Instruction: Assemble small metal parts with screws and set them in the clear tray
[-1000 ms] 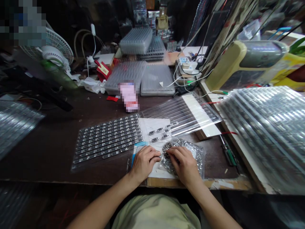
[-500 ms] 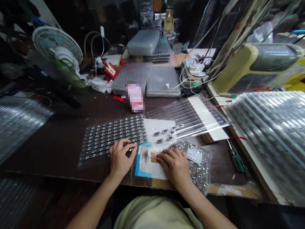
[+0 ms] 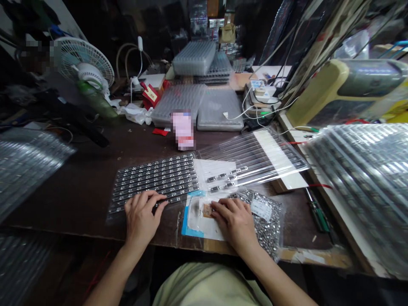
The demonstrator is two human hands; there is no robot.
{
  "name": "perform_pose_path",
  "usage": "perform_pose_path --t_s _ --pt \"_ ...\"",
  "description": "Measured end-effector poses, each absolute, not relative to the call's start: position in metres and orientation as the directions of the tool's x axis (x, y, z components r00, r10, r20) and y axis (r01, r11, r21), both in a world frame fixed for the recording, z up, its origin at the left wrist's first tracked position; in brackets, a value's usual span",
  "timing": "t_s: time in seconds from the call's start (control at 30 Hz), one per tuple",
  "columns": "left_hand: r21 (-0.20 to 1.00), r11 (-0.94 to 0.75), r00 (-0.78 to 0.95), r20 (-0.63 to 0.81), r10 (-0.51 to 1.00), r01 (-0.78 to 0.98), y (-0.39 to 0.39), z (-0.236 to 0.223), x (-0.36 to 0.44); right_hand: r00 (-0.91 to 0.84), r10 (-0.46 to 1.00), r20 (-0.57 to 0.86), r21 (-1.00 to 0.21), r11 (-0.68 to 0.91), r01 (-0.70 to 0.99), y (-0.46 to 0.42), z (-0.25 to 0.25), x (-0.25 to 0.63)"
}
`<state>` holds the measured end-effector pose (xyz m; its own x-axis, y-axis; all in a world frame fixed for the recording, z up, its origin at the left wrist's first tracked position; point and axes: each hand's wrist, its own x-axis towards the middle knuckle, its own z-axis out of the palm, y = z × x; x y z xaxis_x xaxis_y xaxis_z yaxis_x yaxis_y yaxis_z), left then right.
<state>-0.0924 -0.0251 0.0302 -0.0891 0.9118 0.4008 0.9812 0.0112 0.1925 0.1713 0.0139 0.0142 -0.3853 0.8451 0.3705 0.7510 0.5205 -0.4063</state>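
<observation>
My left hand (image 3: 142, 219) is over the near edge of a clear plastic tray (image 3: 111, 197) filled with rows of small black-and-silver connectors (image 3: 154, 175). Its thumb and forefinger are pinched close together at the nearest row; what lies between them I cannot make out. One connector (image 3: 174, 199) sits just right of those fingertips. My right hand (image 3: 236, 222) rests with fingertips closed at a small brown square (image 3: 208, 210) on a white and blue sheet (image 3: 193, 230). Anything in its fingers is hidden. Beside it lies a clear bag of small metal parts (image 3: 269, 233).
A second ribbed clear tray (image 3: 251, 148) holds several loose connectors and a white strip. Behind are a blurred-out pink item (image 3: 183, 131) and stacked trays (image 3: 178, 102). A green-handled screwdriver (image 3: 318, 216) lies right, near more trays (image 3: 366, 182). A fan (image 3: 84, 63) stands left.
My left hand has slid left along the nearest row, uncovering a connector at its right end. My right hand stays at the brown square. The view has shifted slightly.
</observation>
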Motion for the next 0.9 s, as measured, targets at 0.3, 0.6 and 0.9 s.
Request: perform_pose_path --t_s 0.3,0.6,0.9 --pt "0.338 -0.283 0.168 0.33 0.929 0.898 0.076 0.037 -0.001 -0.305 0.85 0.43 -0.303 0.454 0.838 0.021 0.03 0.212" --pt "0.783 -0.141 0.038 0.149 0.988 0.606 0.035 0.042 -0.025 -0.422 0.835 0.354 -0.157 0.498 0.853 0.021 0.027 0.196" --pt "0.911 -0.046 0.051 0.027 0.998 0.409 -0.01 0.018 -0.015 -0.523 0.801 0.29 0.096 0.519 0.849 0.021 0.034 0.178"
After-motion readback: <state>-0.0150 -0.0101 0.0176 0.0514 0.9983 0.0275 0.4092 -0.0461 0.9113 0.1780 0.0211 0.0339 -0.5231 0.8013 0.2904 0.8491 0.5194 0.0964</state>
